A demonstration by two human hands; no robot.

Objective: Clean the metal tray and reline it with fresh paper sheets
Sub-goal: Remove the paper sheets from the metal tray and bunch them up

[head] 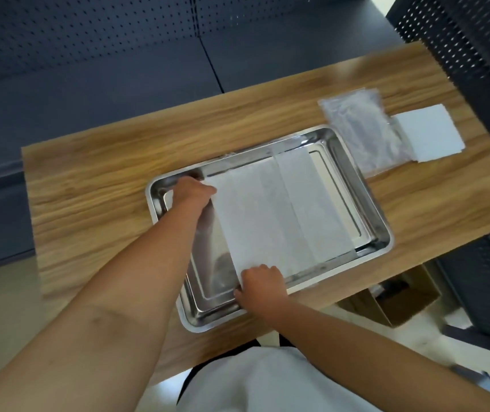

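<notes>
Metal tray [382, 233] sits on wooden table [104, 179], long axis running from near-left to far-right. Inside: white paper sheets [279, 212] laid overlapping across the middle; bare steel strip showing at each end. Left hand [191, 193] grips the sheets' far-left corner, fingers curled. Right hand [260, 285] grips the near corner at the tray's front wall, fingers curled under; exact pinch hard to make out. Beyond the tray's right end: clear plastic bag [362, 135], contents blurred, overlapping a stack of white paper [434, 132].
</notes>
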